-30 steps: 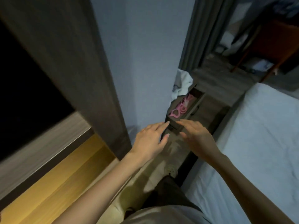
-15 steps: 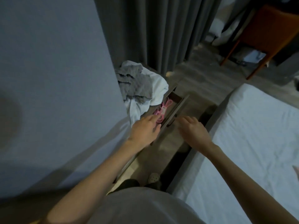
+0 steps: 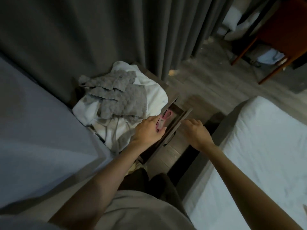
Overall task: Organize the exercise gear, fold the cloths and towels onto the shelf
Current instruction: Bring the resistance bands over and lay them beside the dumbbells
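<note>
A pink exercise band with handles [image 3: 167, 116] lies in an open drawer [image 3: 178, 120] of a dark bedside cabinet. My left hand [image 3: 149, 130] reaches into the drawer and its fingers close around one pink handle. My right hand [image 3: 195, 130] rests on the drawer's front panel, fingers curled over its edge. On the cabinet top, a crumpled grey textured cloth [image 3: 116, 95] lies over a rumpled white towel [image 3: 149, 92].
A grey wall corner [image 3: 41, 130] stands close on the left. Dark curtains [image 3: 108, 30] hang behind the cabinet. A white bed [image 3: 257, 155] fills the right side, leaving a narrow floor strip. An orange-brown chair [image 3: 274, 39] stands at the far right.
The view has swung from the wardrobe shelf to the cabinet. My left hand moved into the drawer and took hold of the pink handle; my right hand stayed at the drawer front.
</note>
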Demonstrator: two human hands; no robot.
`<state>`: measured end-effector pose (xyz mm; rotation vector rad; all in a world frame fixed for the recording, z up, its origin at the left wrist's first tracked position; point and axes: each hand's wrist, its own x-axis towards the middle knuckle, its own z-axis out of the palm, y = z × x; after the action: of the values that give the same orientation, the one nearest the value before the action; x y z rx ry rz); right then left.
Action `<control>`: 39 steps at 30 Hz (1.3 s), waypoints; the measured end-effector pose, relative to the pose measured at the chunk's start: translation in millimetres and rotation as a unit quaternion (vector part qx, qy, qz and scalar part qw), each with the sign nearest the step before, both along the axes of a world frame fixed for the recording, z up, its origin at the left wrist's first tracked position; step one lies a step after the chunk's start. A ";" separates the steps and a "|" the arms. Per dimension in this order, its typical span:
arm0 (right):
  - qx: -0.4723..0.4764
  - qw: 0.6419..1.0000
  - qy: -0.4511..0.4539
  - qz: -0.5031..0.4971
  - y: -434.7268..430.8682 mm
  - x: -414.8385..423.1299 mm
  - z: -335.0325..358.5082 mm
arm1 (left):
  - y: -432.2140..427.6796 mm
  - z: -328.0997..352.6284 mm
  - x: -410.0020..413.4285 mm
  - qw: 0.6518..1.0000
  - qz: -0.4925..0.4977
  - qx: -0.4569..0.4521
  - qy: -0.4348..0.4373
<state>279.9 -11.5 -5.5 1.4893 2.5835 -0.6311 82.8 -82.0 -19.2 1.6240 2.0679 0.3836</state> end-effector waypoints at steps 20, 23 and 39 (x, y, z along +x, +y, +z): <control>-0.085 0.931 -0.079 0.345 131.5 -26.6 -143.6 | 3.3 -126.3 53.0 0.931 0.358 -0.072 0.018; -0.069 0.917 -0.085 0.383 125.7 -23.5 -180.7 | -3.2 -164.8 69.8 0.930 0.360 -0.063 0.038; 0.062 0.899 0.077 0.427 104.8 17.8 -291.4 | -30.3 -281.6 140.3 0.899 0.438 0.031 -0.007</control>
<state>297.7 93.3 -296.9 0.1985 3.0309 -0.4642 223.1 -112.3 -300.8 0.6034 2.6921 0.7465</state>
